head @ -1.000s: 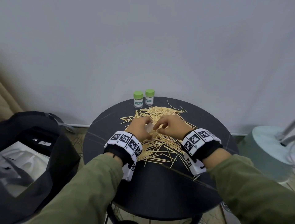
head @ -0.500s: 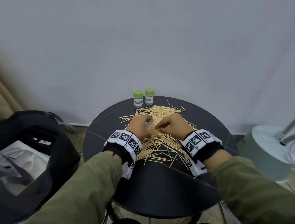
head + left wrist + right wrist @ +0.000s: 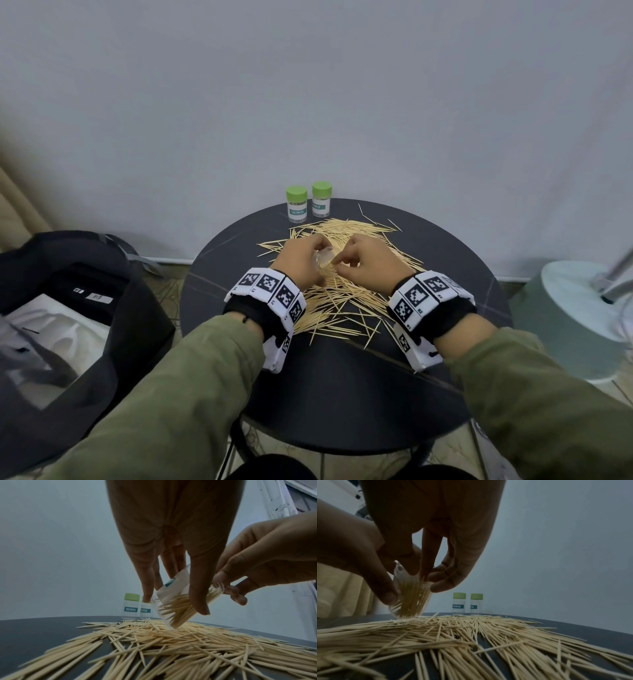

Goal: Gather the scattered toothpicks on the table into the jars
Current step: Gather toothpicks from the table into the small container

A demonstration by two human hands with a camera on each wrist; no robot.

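Left wrist view, two green-capped jars (image 3: 131,605) labelled TOOTHPICK, table (image 3: 34,631)

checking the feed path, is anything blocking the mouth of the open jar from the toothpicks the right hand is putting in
Nothing visible blocks it. The left hand tilts the open jar, and the right hand holds toothpicks at its uncapped mouth.

A round dark table (image 3: 342,383) carries a heap of toothpicks (image 3: 342,298) across its middle and two green-capped jars (image 3: 296,204) at its far edge.
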